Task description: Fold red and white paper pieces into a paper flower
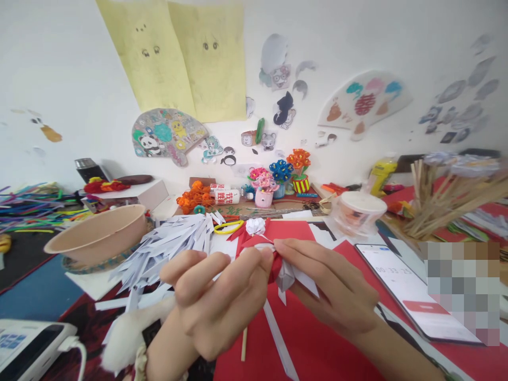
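Left hand (216,301) fingertips pinched narrow on folded paper (286,276), right hand (337,293) gripping opposite side; firm pinch beside crease suits best.

Beneath the left hand (214,301) and right hand (337,296), both pinching the folded paper (283,275), the red sheet (317,338) offers flat room. Paper strips (170,243) and a bowl (99,233) crowd the left. A phone (413,296), tub (357,211) and stick bundle (448,201) close the right. Yellow scissors (228,226) lie just behind.
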{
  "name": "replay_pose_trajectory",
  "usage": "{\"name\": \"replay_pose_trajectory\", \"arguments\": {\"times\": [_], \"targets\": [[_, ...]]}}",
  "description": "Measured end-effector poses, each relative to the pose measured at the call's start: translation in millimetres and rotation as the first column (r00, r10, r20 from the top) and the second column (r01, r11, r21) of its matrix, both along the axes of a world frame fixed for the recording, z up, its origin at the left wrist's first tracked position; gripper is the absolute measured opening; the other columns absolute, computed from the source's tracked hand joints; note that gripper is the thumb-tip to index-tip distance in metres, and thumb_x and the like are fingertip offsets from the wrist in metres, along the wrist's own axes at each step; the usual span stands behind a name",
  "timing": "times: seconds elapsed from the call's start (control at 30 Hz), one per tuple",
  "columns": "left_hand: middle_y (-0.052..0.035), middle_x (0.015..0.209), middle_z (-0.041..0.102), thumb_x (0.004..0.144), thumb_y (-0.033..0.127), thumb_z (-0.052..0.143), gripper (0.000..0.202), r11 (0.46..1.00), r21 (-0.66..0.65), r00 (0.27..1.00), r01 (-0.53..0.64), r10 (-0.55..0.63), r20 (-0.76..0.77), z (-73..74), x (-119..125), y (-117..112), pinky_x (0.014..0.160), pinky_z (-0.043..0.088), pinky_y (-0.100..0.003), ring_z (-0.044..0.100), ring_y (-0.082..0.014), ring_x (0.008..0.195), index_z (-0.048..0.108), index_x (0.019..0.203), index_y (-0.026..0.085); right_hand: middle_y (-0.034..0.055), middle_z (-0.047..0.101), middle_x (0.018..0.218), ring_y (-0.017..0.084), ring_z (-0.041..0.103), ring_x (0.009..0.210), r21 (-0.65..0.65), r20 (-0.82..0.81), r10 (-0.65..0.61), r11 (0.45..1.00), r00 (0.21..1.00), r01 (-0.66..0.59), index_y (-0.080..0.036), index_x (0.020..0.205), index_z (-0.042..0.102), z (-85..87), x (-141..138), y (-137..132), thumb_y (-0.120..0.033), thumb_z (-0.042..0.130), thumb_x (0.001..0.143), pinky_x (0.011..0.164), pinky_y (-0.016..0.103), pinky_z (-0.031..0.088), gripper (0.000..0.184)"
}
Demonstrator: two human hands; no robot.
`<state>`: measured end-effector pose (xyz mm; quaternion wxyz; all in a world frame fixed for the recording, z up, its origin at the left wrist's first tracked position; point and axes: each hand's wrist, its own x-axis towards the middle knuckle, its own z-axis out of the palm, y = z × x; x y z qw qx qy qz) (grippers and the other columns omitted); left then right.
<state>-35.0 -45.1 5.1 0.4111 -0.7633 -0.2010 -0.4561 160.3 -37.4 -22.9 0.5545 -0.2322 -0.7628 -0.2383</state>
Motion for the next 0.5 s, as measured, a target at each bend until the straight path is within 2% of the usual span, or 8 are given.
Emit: {"name": "replay_pose_trajectory", "arguments": {"times": [0.1, 0.2, 0.33, 0.4, 0.5], "targets": [[0.0009, 0.084, 0.072, 0.083, 0.005, 0.074, 0.018, 0.997, -0.036, 0.998, -0.062, 0.062, -0.026, 1.3, -2, 2, 0.061, 0.036, -0.029, 0.047, -0.0139, 0.07, 0.073, 0.084, 0.023, 0.0078, 0.081, 0.095, 0.016, 0.078, 0.089, -0.02, -0.032, 0.0, 1.0, 0.999, -0.001, -0.013, 0.11, 0.069, -2.0, 0, 1, -0.009, 0.058, 0.095, 0.085, 0.022, 0.064, 0.018], [-0.0026, 0.087, 0.069, 0.085, 0.006, 0.072, 0.024, 0.993, -0.035, 0.992, -0.115, 0.117, 0.056, 1.5, -7, 2, 0.071, 0.039, -0.032, 0.048, -0.0168, 0.075, 0.075, 0.098, 0.026, 0.0074, 0.081, 0.094, 0.018, 0.078, 0.086, -0.036, -0.093, -0.015, 0.999, 0.996, 0.012, -0.015, 0.112, 0.069, -3.6, 1, 3, -0.009, 0.06, 0.094, 0.08, 0.024, 0.065, 0.021], [-0.0033, 0.087, 0.07, 0.08, 0.017, 0.08, 0.028, 0.988, -0.003, 0.987, -0.157, 0.157, 0.043, -2.3, -8, 5, 0.074, 0.041, -0.033, 0.052, -0.0177, 0.076, 0.075, 0.106, 0.027, 0.0062, 0.08, 0.093, 0.018, 0.078, 0.084, -0.021, -0.133, -0.037, 0.999, 0.99, 0.035, -0.017, 0.113, 0.069, -2.7, 2, 5, -0.008, 0.062, 0.091, 0.078, 0.024, 0.065, 0.025], [-0.0028, 0.086, 0.072, 0.083, 0.02, 0.077, 0.027, 0.99, 0.018, 0.982, -0.139, 0.136, 0.128, -8.5, -5, 7, 0.074, 0.041, -0.033, 0.054, -0.0176, 0.076, 0.075, 0.108, 0.029, 0.0074, 0.08, 0.092, 0.018, 0.078, 0.083, -0.007, -0.105, -0.029, 1.0, 0.994, 0.029, -0.015, 0.111, 0.069, -1.1, 2, 4, -0.008, 0.062, 0.092, 0.078, 0.023, 0.064, 0.022], [-0.0026, 0.087, 0.075, 0.087, 0.022, 0.073, 0.03, 0.997, -0.01, 0.984, -0.083, 0.083, 0.157, -20.8, -2, 5, 0.07, 0.04, -0.034, 0.056, -0.017, 0.071, 0.073, 0.116, 0.03, 0.0091, 0.08, 0.089, 0.018, 0.078, 0.082, 0.013, -0.055, -0.01, 1.0, 0.998, 0.011, -0.012, 0.107, 0.069, 1.1, 1, 2, -0.012, 0.06, 0.095, 0.08, 0.022, 0.064, 0.015]]}}
